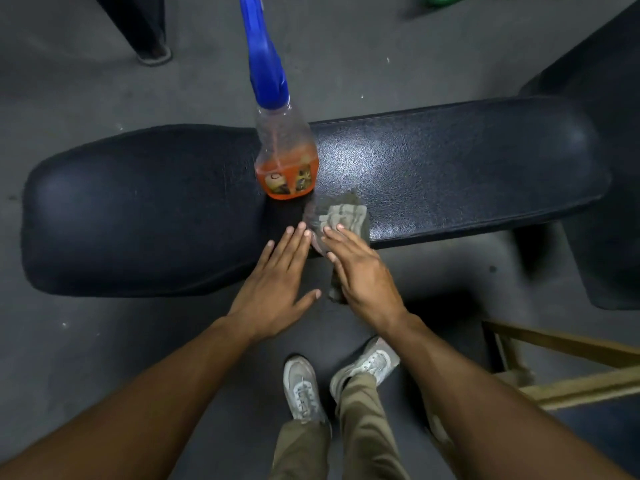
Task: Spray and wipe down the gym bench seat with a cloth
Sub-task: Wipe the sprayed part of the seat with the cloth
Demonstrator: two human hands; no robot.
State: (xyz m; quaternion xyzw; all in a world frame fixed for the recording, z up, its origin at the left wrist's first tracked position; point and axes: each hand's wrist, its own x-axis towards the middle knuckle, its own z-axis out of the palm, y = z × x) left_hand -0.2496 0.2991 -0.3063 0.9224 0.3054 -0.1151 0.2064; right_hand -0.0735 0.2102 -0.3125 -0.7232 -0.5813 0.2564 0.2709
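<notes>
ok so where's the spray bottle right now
In the head view the spray bottle stands upright on the bench, about mid-length toward its far edge, just beyond the cloth under the right hand. Neither hand holds it.

The long black padded vinyl gym bench [450, 161] stretches crosswise under my fingers, its textured skin shining to the right of them and duller to the left. A clear plastic spray bottle with orange liquid and a blue trigger head [285, 157] stands upright on it just beyond my fingertips. A crumpled grey cloth [341, 214] lies on the near edge, partly under my right fingers.
</notes>
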